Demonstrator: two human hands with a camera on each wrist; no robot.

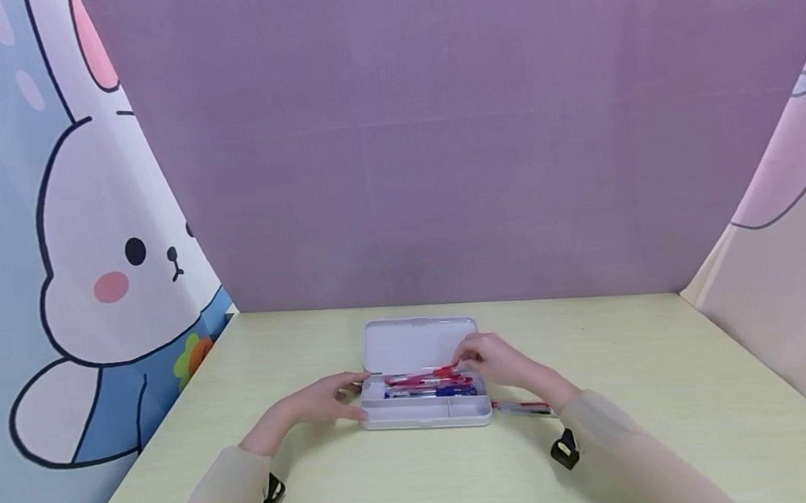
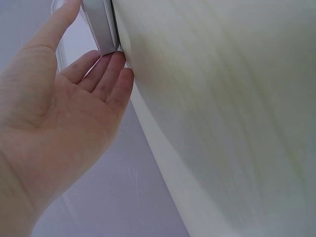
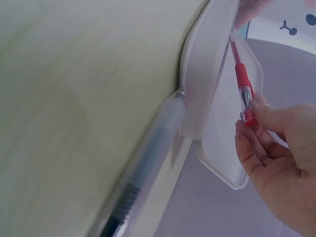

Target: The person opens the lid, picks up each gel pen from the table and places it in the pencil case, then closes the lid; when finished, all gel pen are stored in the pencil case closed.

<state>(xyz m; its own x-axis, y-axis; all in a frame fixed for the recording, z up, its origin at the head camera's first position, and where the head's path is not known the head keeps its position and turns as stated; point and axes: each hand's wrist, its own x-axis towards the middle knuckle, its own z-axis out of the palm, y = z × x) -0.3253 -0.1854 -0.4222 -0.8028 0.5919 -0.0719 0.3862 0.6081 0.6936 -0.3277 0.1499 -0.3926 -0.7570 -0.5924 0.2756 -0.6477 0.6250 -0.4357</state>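
White plastic forms the single rectangular hinged pencil case [image 1: 408,424], which lies on the pale yellow wood-grain desk [image 1: 396,487] with its one flat white lid [image 1: 419,343] raised at the far side. The left hand [image 1: 324,399] is spread fairly wide, its extended fingers touching the left end of the case. The right hand [image 1: 493,358] is narrowed to a pinch, thumb and fingers holding one slim transparent pen with a red grip [image 3: 242,76] by its red-tipped end, over the rear compartment. The step in hand is judged to be the handling of this pen at the compartment; whether it is being laid in or lifted out cannot be told. The next move seems to call for a steady case and a pen kept lengthwise, clear of the rim and its neighbours. By count, two hands, one case and one held pen are shown; the rear compartment contains one transparent pen with blue parts [image 1: 453,391] and several red ones, whose overlap prevents an exact number. Just beside the right end of the case lie at least two pens on the desk, including one clear-barrelled pen with a black grip [image 3: 148,158], seen close in the right wrist view.
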